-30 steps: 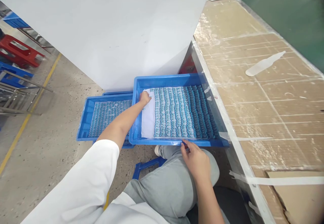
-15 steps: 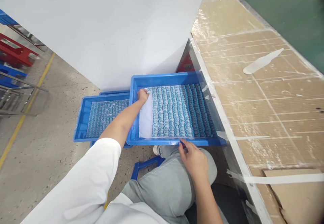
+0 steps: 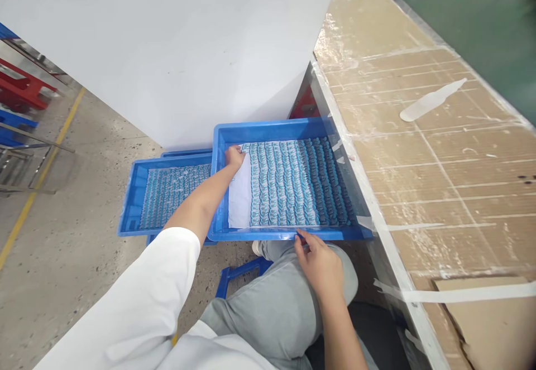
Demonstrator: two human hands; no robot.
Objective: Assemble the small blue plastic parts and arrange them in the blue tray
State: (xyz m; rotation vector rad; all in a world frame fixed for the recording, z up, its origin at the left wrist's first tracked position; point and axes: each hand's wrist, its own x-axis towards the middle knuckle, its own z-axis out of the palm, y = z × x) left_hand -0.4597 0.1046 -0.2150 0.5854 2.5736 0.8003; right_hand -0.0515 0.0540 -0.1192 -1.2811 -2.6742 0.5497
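A blue plastic tray [image 3: 268, 236] stands in front of me, its right end beside the workbench. Inside it, many small blue-and-white pieces [image 3: 280, 183] stand in close rows on a white sheet [image 3: 239, 202], whose left strip is bare. My left hand [image 3: 235, 158] reaches to the far left corner, at the top of the leftmost row. Its fingers are pinched together, and whatever is between them is too small to make out. On the near rim of the tray, my right hand [image 3: 321, 264] rests with bent fingers, gripping the edge.
A second blue tray [image 3: 130, 197] with similar rows sits lower on the left, above another tray. The cardboard-covered workbench [image 3: 419, 163] runs along the right, with loose tape strips. A white panel [image 3: 176, 52] rises ahead. Red and blue stools [image 3: 25, 88] stand far left.
Both hands keep their places on the tray. The whole view has shifted slightly to the left.
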